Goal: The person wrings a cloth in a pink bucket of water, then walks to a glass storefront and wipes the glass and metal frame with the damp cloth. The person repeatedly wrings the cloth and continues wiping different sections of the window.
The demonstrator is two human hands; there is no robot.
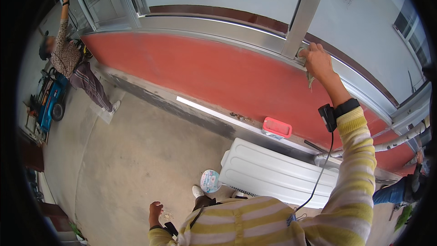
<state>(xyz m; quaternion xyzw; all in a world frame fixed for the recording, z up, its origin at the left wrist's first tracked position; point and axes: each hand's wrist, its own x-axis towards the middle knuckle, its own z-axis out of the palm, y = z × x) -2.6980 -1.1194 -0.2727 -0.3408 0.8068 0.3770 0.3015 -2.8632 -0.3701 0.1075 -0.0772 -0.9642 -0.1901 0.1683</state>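
My right hand is raised to the aluminium window frame, gripping a greyish-green cloth. The cloth touches the corner where the upright meets the lower rail, and one end of it hangs over the red wall. Low beside my body is my left hand, its fingers loosely curled. Nothing shows in that hand, but its inner side is partly hidden.
A white ridged outdoor unit stands before me, a round printed lid beside it. On the ledge sits a red-lidded plastic box. A wrapped pipe runs at right. One person reaches up at left; another is at right.
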